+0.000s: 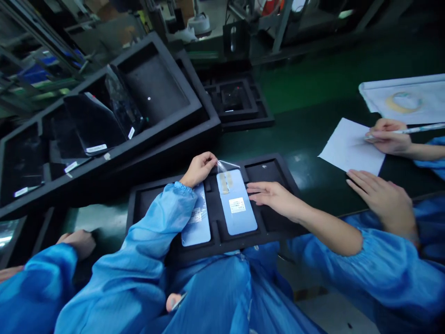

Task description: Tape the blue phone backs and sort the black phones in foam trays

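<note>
Pale blue phone-shaped panel (239, 215) lies flat, label side up, in a middle compartment of the black foam tray (205, 250) in front of me, between my two hands. Its long axis runs away from my body, far end leaning a bit left. My left hand (200, 170) is just off the far-left corner, fingertips pinched on a clear film (227, 164) that spans the area at that far end, close to the tan strips (225, 183). My right hand (273, 197) is open, nothing gripped, fingers stretched leftward to the panel's right long side, above the white label (237, 204); can't tell if fingertips touch the edge. So left is nearer the far short end, right nearer the right long side. Second blue panel (197, 234) sits in the compartment to the left, partly under my left sleeve (153, 227). Well off to the right, a co-worker's hand (391, 137) holds a pen (422, 128) over white paper (349, 146).
</note>
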Demonstrator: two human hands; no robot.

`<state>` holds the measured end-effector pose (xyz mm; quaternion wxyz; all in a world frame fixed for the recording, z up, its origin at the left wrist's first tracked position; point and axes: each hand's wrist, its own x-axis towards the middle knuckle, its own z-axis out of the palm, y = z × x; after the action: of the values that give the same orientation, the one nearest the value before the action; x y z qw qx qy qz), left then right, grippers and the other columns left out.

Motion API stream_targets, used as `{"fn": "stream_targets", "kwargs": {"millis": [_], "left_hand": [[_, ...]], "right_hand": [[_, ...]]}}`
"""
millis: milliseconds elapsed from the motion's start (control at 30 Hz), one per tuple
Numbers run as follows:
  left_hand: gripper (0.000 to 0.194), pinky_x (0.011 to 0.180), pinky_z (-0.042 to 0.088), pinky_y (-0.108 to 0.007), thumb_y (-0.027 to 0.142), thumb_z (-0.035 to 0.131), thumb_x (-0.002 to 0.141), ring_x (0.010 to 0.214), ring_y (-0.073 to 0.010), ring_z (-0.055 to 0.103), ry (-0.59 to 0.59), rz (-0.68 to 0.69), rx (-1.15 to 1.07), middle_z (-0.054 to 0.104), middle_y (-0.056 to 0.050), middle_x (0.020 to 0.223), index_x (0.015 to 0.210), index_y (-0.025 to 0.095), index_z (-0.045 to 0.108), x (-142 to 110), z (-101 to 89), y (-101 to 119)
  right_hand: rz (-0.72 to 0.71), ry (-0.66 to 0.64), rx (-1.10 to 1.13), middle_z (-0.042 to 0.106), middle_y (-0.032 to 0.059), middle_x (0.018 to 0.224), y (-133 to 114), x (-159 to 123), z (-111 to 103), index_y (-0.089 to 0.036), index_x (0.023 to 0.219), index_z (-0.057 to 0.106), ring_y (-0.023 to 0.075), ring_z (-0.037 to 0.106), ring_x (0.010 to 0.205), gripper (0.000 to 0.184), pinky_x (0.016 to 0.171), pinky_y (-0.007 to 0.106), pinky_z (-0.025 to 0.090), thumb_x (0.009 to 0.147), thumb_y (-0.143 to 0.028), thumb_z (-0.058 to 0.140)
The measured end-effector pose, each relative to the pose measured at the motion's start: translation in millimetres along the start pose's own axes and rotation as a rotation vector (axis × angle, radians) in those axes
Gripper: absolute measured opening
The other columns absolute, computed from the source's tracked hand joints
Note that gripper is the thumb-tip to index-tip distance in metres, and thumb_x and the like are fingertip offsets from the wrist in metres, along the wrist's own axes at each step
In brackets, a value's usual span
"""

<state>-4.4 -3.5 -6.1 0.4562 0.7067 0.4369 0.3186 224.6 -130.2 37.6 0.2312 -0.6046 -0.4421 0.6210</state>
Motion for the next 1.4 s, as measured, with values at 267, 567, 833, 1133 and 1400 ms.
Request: {"fn": "stream_targets", "kwargs": {"millis": [267,567,833,1133,1400], "left_hand": [[0.022,0.065,0.04,-0.025,0.036,0.055,0.081,0.068,-0.0139,0.053,0.003,0.038,0.008,0.059,-0.003,0.074,0.077,0.015,0.058,-0.1,0.4,-3.9],[0.03,0.076,0.045,-0.027,0.044,0.059,0.078,0.078,-0.0163,0.058,-0.014,-0.004,-0.126,0.063,-0.005,0.081,0.081,0.014,0.061,-9.0,-9.0,1.3],[0.038,0.084,0.048,-0.028,0.053,0.068,0.071,0.089,-0.0191,0.061,-0.035,-0.132,-0.3,0.066,-0.007,0.093,0.077,0.016,0.06,-23.6,-15.3,9.4],[0.04,0.094,0.046,-0.029,0.052,0.069,0.072,0.106,-0.0213,0.059,0.048,-0.233,-0.482,0.064,-0.008,0.109,0.087,0.017,0.058,-34.1,-13.6,27.5],[0.066,0.07,0.056,-0.03,0.048,0.075,0.065,0.084,-0.0237,0.065,-0.015,-0.433,-0.655,0.067,-0.006,0.097,0.121,0.023,0.051,-77.1,-7.1,57.1]], "right_hand": [[0.089,0.183,-0.021,0.064,0.0104,0.1,-11.4,15.6,28.7,-0.009,0.106,0.064,0.02,0.06,0.091,0.034,0.082,0.03,0.047,0.073,-0.014,0.061],[0.062,0.105,0.013,0.062,0.0015,0.078,-17.3,17.8,51.7,-0.013,0.085,0.063,0.0119,0.054,0.074,0.01,0.062,0.018,0.039,0.078,-0.016,0.057],[0.024,0.002,0.129,0.057,0.0016,0.078,-6.7,29.0,43.3,-0.012,0.091,0.057,0.0085,0.052,0.062,0.016,0.051,0.016,0.041,0.09,-0.028,0.057],[-0.088,0.085,0.207,0.049,-0.0023,0.065,-9.0,31.0,41.9,-0.01,0.076,0.05,0.0065,0.047,0.054,0.018,0.046,0.014,0.037,0.091,-0.018,0.055],[-0.229,0.16,0.409,0.05,-0.0037,0.062,-30.4,5.2,39.9,-0.014,0.075,0.046,0.0083,0.048,0.052,0.018,0.043,0.016,0.036,0.09,-0.021,0.053]]}}
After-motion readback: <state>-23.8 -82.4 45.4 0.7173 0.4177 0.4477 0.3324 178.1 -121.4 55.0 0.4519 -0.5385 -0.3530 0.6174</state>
